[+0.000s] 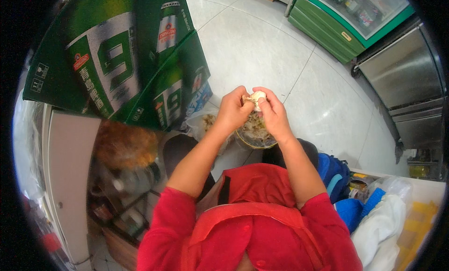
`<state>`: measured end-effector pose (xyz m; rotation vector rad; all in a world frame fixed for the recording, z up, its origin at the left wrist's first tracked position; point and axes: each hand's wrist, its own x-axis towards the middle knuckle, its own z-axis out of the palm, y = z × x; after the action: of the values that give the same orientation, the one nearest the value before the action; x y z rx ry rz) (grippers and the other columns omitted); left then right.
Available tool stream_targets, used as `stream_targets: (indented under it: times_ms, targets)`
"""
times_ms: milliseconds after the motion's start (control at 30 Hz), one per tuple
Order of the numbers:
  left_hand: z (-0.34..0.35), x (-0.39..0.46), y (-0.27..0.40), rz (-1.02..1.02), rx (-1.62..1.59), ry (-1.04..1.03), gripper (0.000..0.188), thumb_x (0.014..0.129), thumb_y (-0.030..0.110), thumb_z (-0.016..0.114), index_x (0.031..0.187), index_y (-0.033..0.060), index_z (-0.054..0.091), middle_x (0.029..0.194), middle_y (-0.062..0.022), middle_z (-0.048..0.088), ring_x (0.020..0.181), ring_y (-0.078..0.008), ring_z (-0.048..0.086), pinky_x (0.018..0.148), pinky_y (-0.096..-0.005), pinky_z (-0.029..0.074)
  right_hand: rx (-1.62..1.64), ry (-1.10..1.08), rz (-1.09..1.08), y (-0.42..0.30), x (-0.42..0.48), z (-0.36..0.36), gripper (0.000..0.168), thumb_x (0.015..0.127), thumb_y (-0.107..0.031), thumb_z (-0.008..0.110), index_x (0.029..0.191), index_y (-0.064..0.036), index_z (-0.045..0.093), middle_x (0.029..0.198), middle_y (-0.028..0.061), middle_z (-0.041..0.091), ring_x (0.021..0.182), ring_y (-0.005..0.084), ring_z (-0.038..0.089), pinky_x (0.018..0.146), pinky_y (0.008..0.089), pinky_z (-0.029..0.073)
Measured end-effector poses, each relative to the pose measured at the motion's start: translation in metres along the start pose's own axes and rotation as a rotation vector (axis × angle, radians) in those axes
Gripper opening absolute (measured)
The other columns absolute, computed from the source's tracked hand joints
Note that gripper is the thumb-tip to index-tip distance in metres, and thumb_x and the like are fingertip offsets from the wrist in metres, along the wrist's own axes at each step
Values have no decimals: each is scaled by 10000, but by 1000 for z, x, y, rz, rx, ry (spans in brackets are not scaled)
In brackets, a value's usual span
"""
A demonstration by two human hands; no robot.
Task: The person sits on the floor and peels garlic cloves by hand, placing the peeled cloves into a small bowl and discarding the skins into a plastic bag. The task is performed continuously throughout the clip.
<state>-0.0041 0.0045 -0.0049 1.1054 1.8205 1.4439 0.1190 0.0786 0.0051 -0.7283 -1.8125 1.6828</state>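
Observation:
A pale garlic bulb [259,95] sits in the fingers of my right hand [275,116], the thumb pressed against its near side. My left hand [232,108] meets it from the left, thumb and fingers pinching dry, papery garlic skin [247,98] at the bulb's edge. Right below both hands stands a round bin [255,147] with a liner and a yellowish rim, holding loose garlic skins [255,127]. To its left is a clear plastic bag [196,123] with brownish-white pieces in it, partly hidden by my left forearm.
Large green Tsingtao beer cartons [105,60] rise on the left, above a cabinet side panel [70,141]. Pale floor tiles [252,43] lie ahead. A green glass-topped cooler [326,29] and a stainless steel cabinet [403,67] stand at right. Blue bags [333,172] and white cloth [379,222] are beside me.

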Motion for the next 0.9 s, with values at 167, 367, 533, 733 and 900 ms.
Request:
stream_targets:
  times_ms: [167, 367, 533, 733, 900]
  targets:
    - [3, 0, -5, -102, -395, -73, 31, 814, 32, 525, 832, 52, 511, 625, -10, 541, 545, -79, 505, 476, -213, 395, 237, -63, 36, 5, 4, -4, 295, 948, -245, 390, 1137, -68, 531, 834, 12, 549, 658, 74, 475, 575, 209, 399]
    - [-2, 1, 11, -165, -455, -189, 106, 889, 138, 546, 828, 69, 494, 668, -2, 551, 563, -71, 510, 504, -205, 399, 129, -60, 37, 3, 0, -9, 320, 960, -294, 400, 1153, -65, 514, 874, 33, 535, 692, 93, 484, 608, 222, 414]
    - [-1, 2, -1, -112, -292, -258, 172, 919, 202, 517, 804, 77, 491, 660, 13, 537, 551, -64, 490, 496, -205, 384, -340, -14, -207, -4, -4, -8, 332, 919, -271, 493, 1164, -47, 501, 964, 105, 530, 791, 196, 543, 700, 295, 452]
    - [8, -8, 10, 33, -98, -125, 232, 946, 209, 463, 753, 82, 447, 638, 24, 499, 508, -48, 450, 450, -204, 349, -313, 47, -288, 0, 3, -12, 299, 921, -258, 490, 1142, -57, 504, 880, 94, 536, 802, 213, 560, 712, 294, 462]
    - [13, -3, 10, 31, -412, -67, 235, 961, 199, 424, 753, 91, 405, 631, 22, 482, 493, -43, 419, 441, -195, 326, 182, 77, 0, -5, 0, 0, 303, 973, -280, 362, 1146, -62, 482, 831, 48, 523, 676, 127, 519, 559, 228, 424]
